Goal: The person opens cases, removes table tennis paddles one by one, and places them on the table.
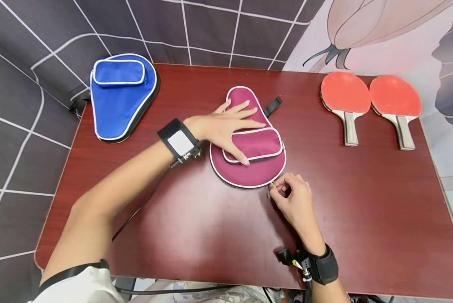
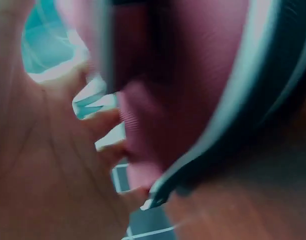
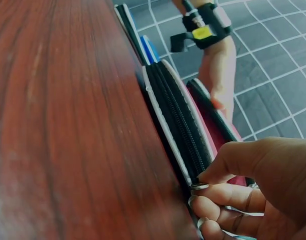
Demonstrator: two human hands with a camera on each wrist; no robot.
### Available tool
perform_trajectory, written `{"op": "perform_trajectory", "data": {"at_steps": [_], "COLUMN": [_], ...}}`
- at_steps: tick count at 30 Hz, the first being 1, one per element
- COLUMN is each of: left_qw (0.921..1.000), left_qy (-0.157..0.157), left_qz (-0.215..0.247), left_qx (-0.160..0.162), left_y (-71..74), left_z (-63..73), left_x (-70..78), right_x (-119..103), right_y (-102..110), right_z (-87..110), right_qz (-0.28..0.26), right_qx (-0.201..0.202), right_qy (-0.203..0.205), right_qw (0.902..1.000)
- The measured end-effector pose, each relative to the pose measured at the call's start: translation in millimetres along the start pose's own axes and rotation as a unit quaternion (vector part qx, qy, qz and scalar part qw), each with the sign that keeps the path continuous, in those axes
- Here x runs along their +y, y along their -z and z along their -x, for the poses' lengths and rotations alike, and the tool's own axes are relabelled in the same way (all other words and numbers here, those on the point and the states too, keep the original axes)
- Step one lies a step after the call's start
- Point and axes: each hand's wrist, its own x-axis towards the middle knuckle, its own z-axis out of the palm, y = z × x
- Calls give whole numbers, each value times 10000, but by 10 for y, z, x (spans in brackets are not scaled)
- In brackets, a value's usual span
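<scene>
Head view: leftmost, a white-piped blue fabric bat case [image 1: 116, 101] lies on the dark-red wooden bench [image 1: 196, 235]; centrally, the left hand [image 1: 226, 128], fingers spread, rests on a white-piped, paddle-shaped maroon fabric bat case [image 1: 258, 145]; at its near right edge, the right hand [image 1: 294, 200] pinches a small metal zip pull [image 3: 199, 186]. Working the zip [image 3: 180, 122] seems the step in hand; the next move likely calls for a steady draw along the edge, case held down. Farther right lie two red-faced table-tennis bats [image 1: 345, 92].

This is an indoor room, home or studio unclear. A grey grid-patterned covering [image 1: 211, 31] and flower-printed wall [image 1: 366, 25] border a reddish table [image 1: 370, 219].
</scene>
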Motion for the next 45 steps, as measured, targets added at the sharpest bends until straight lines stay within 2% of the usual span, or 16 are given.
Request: {"op": "perform_trajectory", "data": {"at_steps": [4, 8, 12, 16, 21, 26, 28, 30, 32, 34, 37, 39, 41, 43, 45], "left_qw": [9996, 9972, 9934, 9859, 9722, 9533, 9469, 9459, 9509, 9598, 9738, 9807, 9854, 9884, 9895], "left_qy": [-69, 128, 604, 1245, 1955, 2654, 2852, 2922, 2826, 2570, 1890, 1387, 1000, 777, 662], "left_qz": [-189, -425, -484, -405, -489, -490, -405, -309, -74, 141, 332, 181, 30, -79, -223], "left_qx": [221, 597, 852, 1047, 1194, 1358, 1430, 1378, 1263, 1124, 1222, 1366, 1376, 1300, 1263], "left_y": [-160, -244, -319, -381, -446, -519, -536, -535, -483, -408, -275, -219, -190, -185, -197], "left_z": [-40, 2, 53, 82, 80, 61, 58, 62, 86, 122, 155, 150, 140, 141, 143], "left_x": [-16, -8, 61, 190, 335, 466, 507, 522, 486, 383, 121, -94, -289, -431, -511], "right_x": [14, -4, -31, -50, -69, -85, -94, -100, -107, -112, -113, -109, -103, -97, -94], "right_y": [-3, -16, -45, -71, -92, -116, -130, -135, -137, -140, -132, -120, -104, -96, -87], "right_z": [49, 44, 39, 43, 58, 58, 50, 51, 43, 45, 58, 66, 72, 68, 60], "right_qz": [1, -78, -138, -165, -167, -238, -260, -257, -243, -235, -275, -274, -240, -186, -146], "right_qx": [31, 16, -92, -133, -129, -115, -81, -64, -42, -74, -96, -81, -77, -103, -148], "right_qy": [-38, 85, 239, 315, 341, 339, 336, 301, 271, 244, 181, 161, 154, 177, 192], "right_qw": [10000, 9999, 9996, 9993, 9992, 9991, 9991, 9992, 9993, 9994, 9994, 9995, 9996, 9996, 9996]}}
